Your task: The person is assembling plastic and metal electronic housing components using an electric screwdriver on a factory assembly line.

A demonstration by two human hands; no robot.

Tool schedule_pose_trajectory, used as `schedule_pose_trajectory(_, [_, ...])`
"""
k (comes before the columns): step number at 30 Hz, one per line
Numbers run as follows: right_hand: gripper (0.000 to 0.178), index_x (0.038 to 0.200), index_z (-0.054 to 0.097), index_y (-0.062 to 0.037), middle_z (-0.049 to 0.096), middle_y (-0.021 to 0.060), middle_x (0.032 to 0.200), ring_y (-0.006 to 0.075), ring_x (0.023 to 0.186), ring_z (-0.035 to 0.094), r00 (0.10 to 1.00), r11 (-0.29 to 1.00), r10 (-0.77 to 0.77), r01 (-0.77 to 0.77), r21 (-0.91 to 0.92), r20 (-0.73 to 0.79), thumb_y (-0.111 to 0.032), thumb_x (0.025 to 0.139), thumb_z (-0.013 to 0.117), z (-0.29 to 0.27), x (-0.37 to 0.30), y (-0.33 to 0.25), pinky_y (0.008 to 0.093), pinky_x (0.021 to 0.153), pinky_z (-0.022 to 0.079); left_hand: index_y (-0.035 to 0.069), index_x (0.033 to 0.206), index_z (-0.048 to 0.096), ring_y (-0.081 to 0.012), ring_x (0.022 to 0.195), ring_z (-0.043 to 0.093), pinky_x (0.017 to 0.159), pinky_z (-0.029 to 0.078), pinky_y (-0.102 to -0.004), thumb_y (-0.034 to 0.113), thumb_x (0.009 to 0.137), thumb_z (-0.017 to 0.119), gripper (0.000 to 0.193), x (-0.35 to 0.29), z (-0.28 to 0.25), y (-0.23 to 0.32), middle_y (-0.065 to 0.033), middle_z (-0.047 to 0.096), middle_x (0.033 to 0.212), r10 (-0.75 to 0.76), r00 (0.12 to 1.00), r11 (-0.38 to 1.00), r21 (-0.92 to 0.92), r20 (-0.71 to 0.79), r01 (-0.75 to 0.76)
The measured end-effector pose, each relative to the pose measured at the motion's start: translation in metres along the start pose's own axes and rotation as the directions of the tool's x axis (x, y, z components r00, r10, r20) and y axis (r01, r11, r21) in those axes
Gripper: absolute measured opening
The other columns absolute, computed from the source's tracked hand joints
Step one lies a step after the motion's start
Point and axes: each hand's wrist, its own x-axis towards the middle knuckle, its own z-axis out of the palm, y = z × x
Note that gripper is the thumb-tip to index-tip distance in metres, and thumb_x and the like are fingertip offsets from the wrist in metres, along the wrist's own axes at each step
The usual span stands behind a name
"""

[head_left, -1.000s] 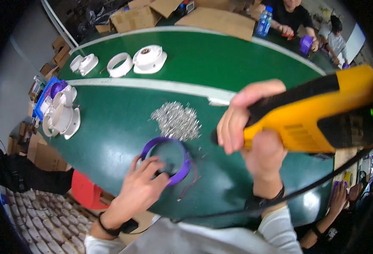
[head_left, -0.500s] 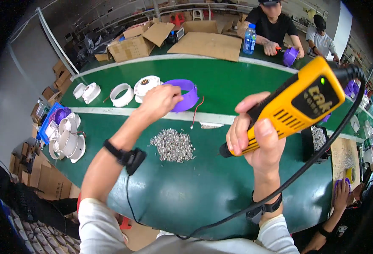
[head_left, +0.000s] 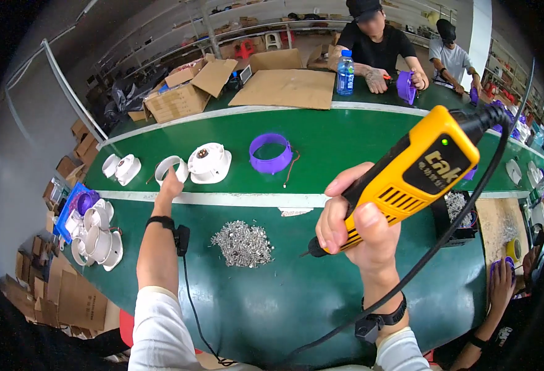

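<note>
My left hand (head_left: 170, 187) reaches across to a white plastic ring (head_left: 180, 168) on the far green strip, its fingers closed at the ring's near wall. My right hand (head_left: 365, 230) is wrapped round a yellow and black corded electric screwdriver (head_left: 413, 176), whose bit points down and left over the table. Just right of the white ring sits a white round housing (head_left: 209, 163) with a dark centre. A purple ring (head_left: 270, 162) stands farther right with a red wire (head_left: 292, 168) beside it. Nearer me lies a heap of small silver screws (head_left: 242, 243).
White parts (head_left: 101, 238) and a blue tray (head_left: 68, 213) sit at the left edge. A black box of screws (head_left: 448, 219) stands right. The screwdriver's black cable (head_left: 448, 238) crosses my right forearm. Across the table a person holds a purple ring (head_left: 406, 88); a co-worker's hand (head_left: 501, 285) is at lower right.
My left hand has let go of the purple ring, which now stands on the far strip, and has moved left to the white ring. My right hand still holds the screwdriver. The view has tilted upward.
</note>
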Motion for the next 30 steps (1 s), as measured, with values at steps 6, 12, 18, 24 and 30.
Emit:
schedule_pose_trajectory(6, [0.028,0.1,0.051,0.0037,0.049,0.0025,0.056,0.0097,0.043,0.047,1.0,0.999,-0.016,0.016,-0.044,-0.003,-0.017,0.082,0.058,-0.004,-0.002,0.007,0.0244,0.044,0.042,-0.006,0.098,0.063,-0.0382,0.093,0.061,0.08,0.047,-0.0404,0.058,0.072,0.062,0.069,-0.048,-0.054,0.029,-0.0278,0.062,0.094,-0.099,0.956,0.993,0.03,-0.275,0.112])
schedule_pose_trajectory(12, [0.032,0.1,0.049,0.0052,0.047,0.0034,0.053,0.0101,0.041,0.045,0.998,1.0,0.003,-0.004,0.024,0.064,-0.023,0.085,0.055,-0.001,0.003,0.022,0.0246,0.041,0.04,-0.002,0.072,0.063,-0.033,0.077,0.058,0.067,0.045,-0.0406,0.042,0.072,0.07,0.045,-0.2,-0.154,0.091,-0.0183,0.056,0.08,0.31,0.94,0.951,0.061,-0.142,-0.304])
schedule_pose_trajectory(18, [0.046,0.102,0.045,0.0025,0.042,0.0023,0.048,0.011,0.036,0.042,0.987,0.992,0.078,-0.062,-0.113,0.141,-0.042,0.091,0.046,0.021,0.004,0.036,0.0249,0.037,0.038,0.005,0.061,0.058,-0.0284,0.088,0.056,0.067,0.049,-0.0341,0.036,0.058,0.079,0.037,-0.357,-0.143,0.12,-0.01,0.056,0.096,0.696,0.702,0.716,-0.064,0.153,-0.696])
schedule_pose_trajectory(24, [0.045,0.101,0.046,0.0043,0.044,0.0042,0.049,0.0121,0.037,0.043,0.946,0.954,0.261,-0.222,-0.201,0.19,-0.038,0.087,0.054,0.041,-0.009,0.062,0.0254,0.037,0.037,0.01,0.102,0.062,-0.0346,0.105,0.05,0.084,0.047,-0.0412,0.034,0.061,0.078,0.05,-0.389,-0.1,0.12,-0.019,0.036,0.135,0.657,0.743,0.751,-0.199,0.13,-0.629])
schedule_pose_trajectory(30, [0.045,0.099,0.048,0.005,0.044,0.0033,0.05,0.011,0.039,0.043,0.927,0.919,0.322,-0.258,-0.297,0.191,-0.035,0.083,0.06,0.052,-0.017,0.072,0.0239,0.039,0.038,0.001,0.124,0.045,-0.0436,0.116,0.04,0.093,0.037,-0.0502,0.044,0.058,0.08,0.087,-0.409,-0.075,0.139,-0.0287,0.022,0.139,0.498,0.858,0.847,-0.282,0.122,-0.451])
